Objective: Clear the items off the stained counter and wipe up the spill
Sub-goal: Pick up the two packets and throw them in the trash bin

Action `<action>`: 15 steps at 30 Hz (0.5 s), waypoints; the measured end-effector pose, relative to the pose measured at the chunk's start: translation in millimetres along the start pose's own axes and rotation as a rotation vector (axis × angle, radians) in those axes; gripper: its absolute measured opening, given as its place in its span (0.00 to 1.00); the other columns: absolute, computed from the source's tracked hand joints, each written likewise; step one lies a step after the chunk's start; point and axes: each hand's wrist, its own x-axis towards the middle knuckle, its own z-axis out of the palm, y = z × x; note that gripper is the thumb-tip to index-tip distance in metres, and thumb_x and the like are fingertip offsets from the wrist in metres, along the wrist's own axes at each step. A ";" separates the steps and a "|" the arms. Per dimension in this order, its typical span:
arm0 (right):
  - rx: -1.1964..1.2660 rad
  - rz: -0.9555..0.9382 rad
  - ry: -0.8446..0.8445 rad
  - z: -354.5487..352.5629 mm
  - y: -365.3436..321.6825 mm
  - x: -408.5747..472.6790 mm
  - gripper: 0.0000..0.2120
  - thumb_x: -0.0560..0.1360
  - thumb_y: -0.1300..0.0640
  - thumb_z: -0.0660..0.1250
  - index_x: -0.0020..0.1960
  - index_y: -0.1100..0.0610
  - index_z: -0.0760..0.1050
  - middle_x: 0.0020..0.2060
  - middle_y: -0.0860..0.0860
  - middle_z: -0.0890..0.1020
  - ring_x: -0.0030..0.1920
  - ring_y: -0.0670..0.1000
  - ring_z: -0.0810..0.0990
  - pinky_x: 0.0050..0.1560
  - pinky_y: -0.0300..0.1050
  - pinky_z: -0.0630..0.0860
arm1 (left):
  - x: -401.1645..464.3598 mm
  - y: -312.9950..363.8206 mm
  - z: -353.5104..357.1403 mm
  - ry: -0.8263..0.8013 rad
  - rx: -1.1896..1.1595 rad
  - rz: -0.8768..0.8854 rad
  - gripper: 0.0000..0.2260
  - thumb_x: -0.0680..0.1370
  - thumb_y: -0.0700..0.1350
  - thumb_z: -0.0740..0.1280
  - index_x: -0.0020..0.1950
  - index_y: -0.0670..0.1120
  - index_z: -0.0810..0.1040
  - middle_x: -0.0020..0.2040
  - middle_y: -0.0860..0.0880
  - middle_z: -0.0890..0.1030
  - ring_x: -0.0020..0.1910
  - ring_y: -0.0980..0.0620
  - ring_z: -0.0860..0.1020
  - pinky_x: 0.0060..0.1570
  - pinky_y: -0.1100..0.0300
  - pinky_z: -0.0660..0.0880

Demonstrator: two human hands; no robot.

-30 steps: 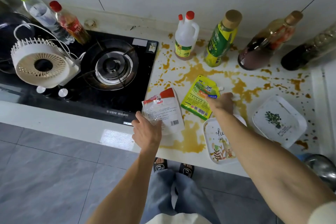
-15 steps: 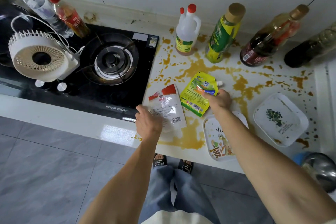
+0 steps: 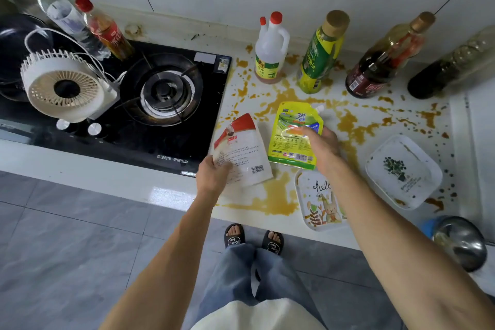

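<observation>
— Two pouches held: left hand [image 3: 213, 177] pinches the white red-topped plastic pouch [image 3: 241, 151], right hand [image 3: 322, 146] the yellow-green spouted pouch [image 3: 294, 134], near the counter's [image 3: 171, 193] front edge.

— Sauce-wet undersides could drip — onto the floor.

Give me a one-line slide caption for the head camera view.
Left hand grips a white packet, right hand a yellow pouch, over a counter splattered with brown sauce.
</observation>
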 end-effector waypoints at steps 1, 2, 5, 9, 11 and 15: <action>0.009 -0.006 -0.001 -4.0 -2.9 -5.8 0.05 0.74 0.52 0.76 0.49 0.50 0.85 0.43 0.52 0.89 0.40 0.51 0.88 0.36 0.46 0.84 | -1.6 -0.6 -4.6 -0.031 -0.065 -0.013 0.10 0.78 0.42 0.72 0.59 0.45 0.80 0.53 0.47 0.86 0.51 0.45 0.84 0.52 0.49 0.83; 0.015 -0.011 -0.007 -8.4 -5.5 -12.8 0.03 0.75 0.52 0.75 0.48 0.49 0.85 0.42 0.50 0.89 0.39 0.51 0.88 0.33 0.43 0.82 | -3.9 -1.4 -9.4 -0.059 -0.122 -0.023 0.11 0.79 0.40 0.72 0.60 0.44 0.81 0.55 0.46 0.86 0.52 0.44 0.85 0.55 0.46 0.83; 0.036 -0.014 -0.035 -22.6 -5.7 -37.2 0.01 0.74 0.51 0.75 0.44 0.45 0.86 0.40 0.49 0.89 0.40 0.52 0.89 0.35 0.45 0.83 | -11.9 -8.1 -25.2 -0.122 -0.245 -0.027 0.08 0.80 0.38 0.70 0.57 0.45 0.85 0.53 0.46 0.88 0.53 0.43 0.86 0.50 0.48 0.84; 0.058 -0.011 -0.079 -41.4 10.0 -74.0 0.06 0.71 0.46 0.78 0.47 0.44 0.87 0.44 0.50 0.89 0.46 0.54 0.89 0.49 0.55 0.84 | -27.7 -19.4 -46.2 -0.144 -0.316 -0.071 0.07 0.79 0.41 0.69 0.54 0.48 0.85 0.46 0.51 0.89 0.48 0.46 0.86 0.42 0.55 0.80; 0.059 -0.019 -0.101 -50.5 22.9 -94.3 0.10 0.70 0.44 0.80 0.50 0.43 0.87 0.46 0.47 0.89 0.45 0.50 0.89 0.48 0.50 0.82 | -36.3 -30.2 -56.6 -0.152 -0.322 -0.082 0.05 0.80 0.43 0.70 0.53 0.49 0.85 0.46 0.52 0.89 0.48 0.47 0.86 0.44 0.53 0.81; 0.033 0.012 -0.138 -65.0 59.1 -127.2 0.16 0.69 0.45 0.81 0.55 0.46 0.86 0.50 0.49 0.89 0.52 0.54 0.88 0.55 0.53 0.82 | -53.1 -55.9 -78.2 -0.247 -0.327 -0.053 0.10 0.80 0.49 0.74 0.59 0.46 0.85 0.53 0.47 0.89 0.51 0.43 0.88 0.52 0.45 0.84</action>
